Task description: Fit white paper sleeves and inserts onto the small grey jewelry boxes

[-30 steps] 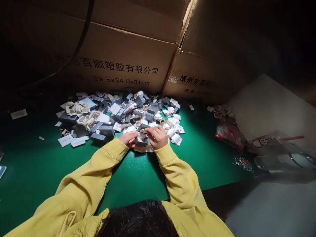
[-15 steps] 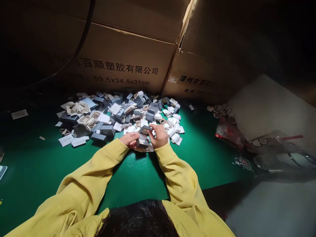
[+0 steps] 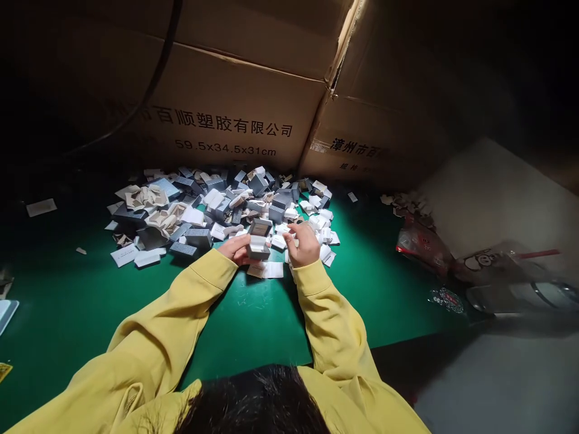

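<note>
My left hand (image 3: 235, 248) is closed around the left side of a small dark grey hinged box (image 3: 259, 252), which looks like a jewellery box. Its lid stands up, and a pale insert shows inside. To the right of the box and apart from it is my right hand (image 3: 304, 244), thumb and forefinger curled together. Whatever those fingertips may pinch is too small to make out. Below the box, white printed card pieces (image 3: 266, 270) lie on the green table (image 3: 253, 325). Just beyond both hands spreads a heap of similar grey boxes (image 3: 198, 237) and white folded card pieces (image 3: 192, 216).
Large brown cartons (image 3: 226, 96) stand along the back of the table. On the right lie a red and clear plastic bag (image 3: 420, 241), a clear plastic cup (image 3: 493, 262) and card scraps (image 3: 409, 205). A dark cable (image 3: 156, 78) hangs at upper left.
My right hand has come off the grey box and moved right. The box stays in my left hand, its lid now more upright, and the white card below it shows more.
</note>
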`<state>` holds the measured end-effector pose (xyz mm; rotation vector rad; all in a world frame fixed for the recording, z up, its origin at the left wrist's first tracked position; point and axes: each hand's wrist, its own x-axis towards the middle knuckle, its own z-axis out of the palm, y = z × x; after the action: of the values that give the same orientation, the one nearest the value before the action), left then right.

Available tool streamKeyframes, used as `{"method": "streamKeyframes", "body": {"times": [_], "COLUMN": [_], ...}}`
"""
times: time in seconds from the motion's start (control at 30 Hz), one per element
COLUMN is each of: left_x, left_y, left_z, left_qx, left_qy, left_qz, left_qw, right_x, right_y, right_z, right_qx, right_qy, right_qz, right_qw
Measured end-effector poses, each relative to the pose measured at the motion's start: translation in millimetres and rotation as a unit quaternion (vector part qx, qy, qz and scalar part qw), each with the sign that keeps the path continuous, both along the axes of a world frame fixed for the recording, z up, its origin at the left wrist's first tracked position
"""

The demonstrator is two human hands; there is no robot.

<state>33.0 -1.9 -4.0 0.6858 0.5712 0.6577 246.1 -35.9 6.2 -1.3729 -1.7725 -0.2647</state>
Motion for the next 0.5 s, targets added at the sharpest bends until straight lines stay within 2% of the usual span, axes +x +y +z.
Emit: {"method": "streamKeyframes", "body": {"times": [0.13, 0.23, 0.37, 0.5], "left_x": [-4, -5, -4, -4], "left_y": [11, 15, 13, 9], "left_z": [-1.3, -6.1, -6.0, -0.9], "left_qx": [-0.024, -0.022, -0.010, 0.001], "left_qy": [-0.023, -0.050, -0.055, -0.050], "left_qz": [0.111, 0.156, 0.138, 0.118], "left_qw": [0.993, 0.986, 0.989, 0.992], "right_x": [7, 3, -4, -3], "right_y": [1, 0, 0, 0], "right_z": [-0.5, -4.2, -7.8, -7.7], "right_qx": [-0.062, -0.147, -0.249, -0.288], "right_qy": [-0.017, -0.089, -0.183, -0.205], "right_qz": [-0.037, -0.040, -0.035, -0.031], "right_qw": [0.997, 0.984, 0.951, 0.935]}}
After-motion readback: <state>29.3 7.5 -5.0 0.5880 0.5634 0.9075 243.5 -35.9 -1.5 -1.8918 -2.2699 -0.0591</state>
